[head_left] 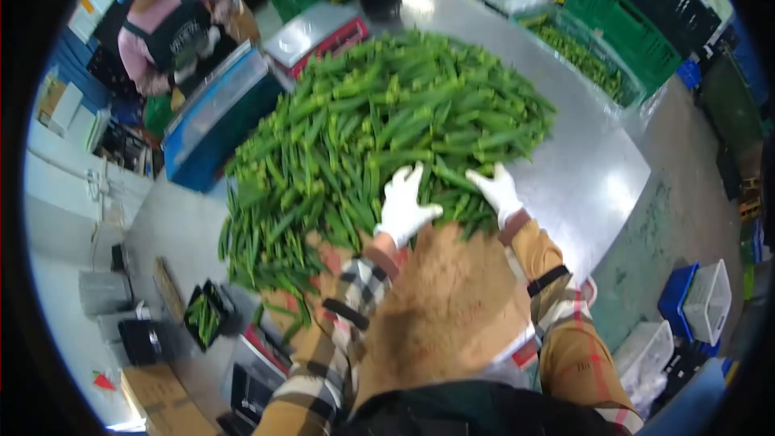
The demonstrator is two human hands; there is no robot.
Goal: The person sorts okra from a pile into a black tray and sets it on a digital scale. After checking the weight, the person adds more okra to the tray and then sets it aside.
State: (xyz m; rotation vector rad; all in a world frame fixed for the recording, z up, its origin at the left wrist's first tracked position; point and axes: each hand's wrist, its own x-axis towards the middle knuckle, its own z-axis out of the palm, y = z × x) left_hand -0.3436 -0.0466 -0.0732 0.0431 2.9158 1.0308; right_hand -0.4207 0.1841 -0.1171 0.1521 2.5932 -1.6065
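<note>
A large heap of green okra pods (387, 113) covers the middle of a metal table (597, 153). My left hand (406, 206), in a white glove, lies at the near edge of the heap with its fingers spread on the pods. To its right, my right hand (499, 192), also white-gloved, touches the heap's near right edge, thumb and fingers apart. Some pods lie between the two hands. Under my forearms is a brown board or cardboard sheet (452, 299), with a few pods on its left part.
A blue box (218, 125) and a red-sided scale (315, 36) stand behind the heap. A co-worker (165, 24) is at the upper left. Green crates (617, 24) and a bin of pods (581, 56) are at the upper right. A black tray (206, 315) holds pods at lower left.
</note>
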